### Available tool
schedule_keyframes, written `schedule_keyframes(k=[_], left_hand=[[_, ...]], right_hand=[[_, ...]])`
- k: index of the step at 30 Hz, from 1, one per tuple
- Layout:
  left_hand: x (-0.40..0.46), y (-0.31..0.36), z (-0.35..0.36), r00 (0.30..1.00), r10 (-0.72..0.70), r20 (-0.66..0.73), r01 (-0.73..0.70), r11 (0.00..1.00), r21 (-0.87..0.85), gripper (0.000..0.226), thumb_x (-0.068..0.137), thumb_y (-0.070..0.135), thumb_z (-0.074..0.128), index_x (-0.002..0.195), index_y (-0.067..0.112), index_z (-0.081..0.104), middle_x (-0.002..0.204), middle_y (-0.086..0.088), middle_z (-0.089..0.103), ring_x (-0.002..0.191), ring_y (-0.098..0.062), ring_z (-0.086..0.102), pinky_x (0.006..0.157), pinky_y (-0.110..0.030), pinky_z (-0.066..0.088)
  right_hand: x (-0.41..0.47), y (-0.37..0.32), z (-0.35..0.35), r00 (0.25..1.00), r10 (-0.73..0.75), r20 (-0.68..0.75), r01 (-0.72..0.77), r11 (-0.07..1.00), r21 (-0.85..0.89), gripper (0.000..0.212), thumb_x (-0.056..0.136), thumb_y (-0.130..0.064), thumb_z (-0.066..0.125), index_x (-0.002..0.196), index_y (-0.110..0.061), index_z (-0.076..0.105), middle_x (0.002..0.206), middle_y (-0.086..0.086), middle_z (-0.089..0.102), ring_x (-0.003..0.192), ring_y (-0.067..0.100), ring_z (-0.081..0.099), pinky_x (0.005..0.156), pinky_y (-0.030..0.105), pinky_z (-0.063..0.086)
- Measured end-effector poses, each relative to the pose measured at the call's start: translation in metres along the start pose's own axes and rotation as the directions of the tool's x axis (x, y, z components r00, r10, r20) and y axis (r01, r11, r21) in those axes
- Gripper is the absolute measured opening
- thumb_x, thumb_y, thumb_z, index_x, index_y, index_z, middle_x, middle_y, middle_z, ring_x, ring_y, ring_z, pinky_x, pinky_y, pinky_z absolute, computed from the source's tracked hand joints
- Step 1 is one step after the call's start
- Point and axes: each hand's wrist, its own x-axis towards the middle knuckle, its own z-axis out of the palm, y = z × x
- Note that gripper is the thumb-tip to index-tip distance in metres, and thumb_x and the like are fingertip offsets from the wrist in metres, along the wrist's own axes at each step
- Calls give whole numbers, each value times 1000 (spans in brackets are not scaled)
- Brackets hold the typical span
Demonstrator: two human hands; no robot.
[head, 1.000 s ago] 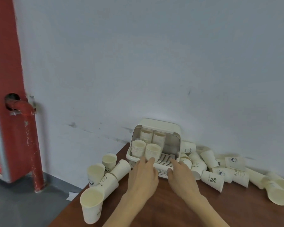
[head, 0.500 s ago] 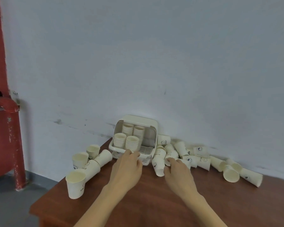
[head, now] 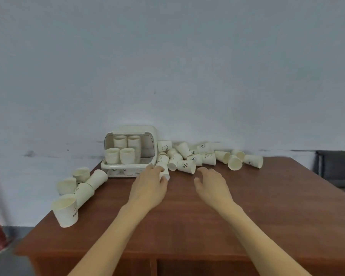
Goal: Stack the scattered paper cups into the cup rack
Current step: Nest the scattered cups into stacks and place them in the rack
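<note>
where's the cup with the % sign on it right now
In the head view the % cup lies on its side on the table, right of the cup rack, at the front of the pile, just beyond the right hand.

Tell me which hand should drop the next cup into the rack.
Left. The left hand already grips a paper cup right beside the cup rack; the right hand is empty and farther away.

The left hand (head: 149, 186) hid most of a paper cup (head: 164, 172); the cups' (head: 195, 158) printed marks were blurred.
</note>
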Motion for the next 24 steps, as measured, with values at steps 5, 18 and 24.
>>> schedule_keyframes(k=[5,18,24], left_hand=[[-2,18,26,996,63,70,-62,998,-23,38,95,29,43,131,25,53,120,-3,54,111,-24,54,92,-41,45],[15,48,116,961,164,221,-146,985,-95,38,95,28,43,133,29,50,117,-1,53,110,-23,54,90,-36,44],[45,39,159,944,148,296,-142,989,-41,42,96,27,41,138,28,44,123,-4,51,114,-25,52,90,-35,42]], right_hand=[[-13,26,-5,996,87,25,-87,996,-10,42,96,-27,43,136,-15,47,118,9,57,112,27,53,92,37,42],[-10,92,12,961,270,51,-270,963,-8,42,94,-27,45,134,-17,51,117,6,60,111,27,56,89,35,43],[21,110,40,957,285,57,-287,957,42,41,94,-28,45,133,-20,51,116,4,61,109,25,57,89,36,45]])
